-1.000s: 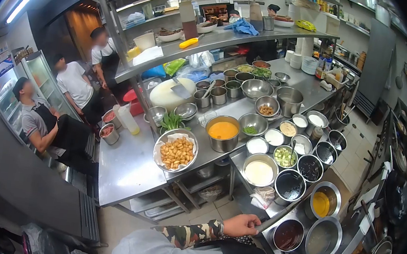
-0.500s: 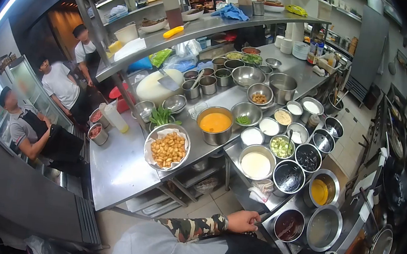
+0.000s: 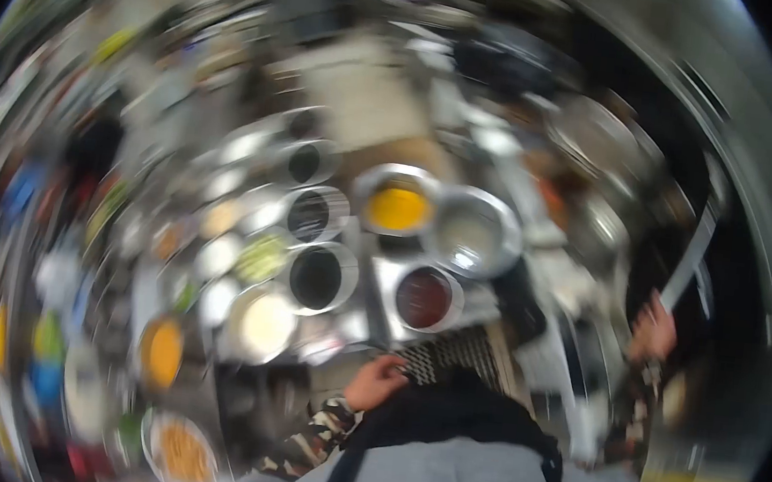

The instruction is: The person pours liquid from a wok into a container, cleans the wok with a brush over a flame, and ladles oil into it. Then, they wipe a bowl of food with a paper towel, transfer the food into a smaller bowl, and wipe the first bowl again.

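The whole view is smeared by motion, so only the larger shapes can be read. The long pale handle is a narrow, light-coloured strip that rises slantwise, far to the right of the dark red bowl and higher than it. The right hand sits at the lower end of the strip, fingers closed about it, well to the right of the dark red bowl and level with it. What the handle belongs to is lost in the blur.

The left hand lies just below and left of the dark red bowl, at the edge of the bench. Its fingers are curled, but I cannot tell whether they grip anything. A checkered cloth lies directly below the dark red bowl, touching the left hand's fingertips.

Above the dark red bowl stand a bowl of yellow sauce and a bowl of pale liquid. To its left is a black-filled bowl, and further down-left a white-filled bowl.
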Tool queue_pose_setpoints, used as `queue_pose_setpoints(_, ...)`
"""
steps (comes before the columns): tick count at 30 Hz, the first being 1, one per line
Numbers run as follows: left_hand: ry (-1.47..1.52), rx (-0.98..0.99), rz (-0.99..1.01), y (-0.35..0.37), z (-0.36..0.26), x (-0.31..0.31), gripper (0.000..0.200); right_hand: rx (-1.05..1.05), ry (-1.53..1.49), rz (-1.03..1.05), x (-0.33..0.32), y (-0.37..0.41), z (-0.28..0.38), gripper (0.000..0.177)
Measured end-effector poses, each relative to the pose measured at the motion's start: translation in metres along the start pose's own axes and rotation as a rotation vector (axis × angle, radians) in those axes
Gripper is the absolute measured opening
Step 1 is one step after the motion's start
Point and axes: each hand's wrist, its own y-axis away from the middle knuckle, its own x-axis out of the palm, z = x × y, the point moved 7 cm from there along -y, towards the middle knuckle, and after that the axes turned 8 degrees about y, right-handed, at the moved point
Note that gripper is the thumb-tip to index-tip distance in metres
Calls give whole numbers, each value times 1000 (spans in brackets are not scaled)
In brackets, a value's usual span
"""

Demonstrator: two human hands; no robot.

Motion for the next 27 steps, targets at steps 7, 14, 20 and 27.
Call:
queue_pose_setpoints(7,-99,-120,492,-131,-58,141,34,-20,472,-304,-103,72,-4,11)
queue_pose_setpoints(14,-533,356,145,-317,-107,309,42,-14,283,-487,-226,110,-41,21)
queue_pose_setpoints(20,-1218,218,303,-385,-85,358,63,69,222,-479,-248,108,-39,23)
queue_pose_setpoints(27,209,-236,628,-310,-160,328,57,65,93,-489,-246,108,-61,34)
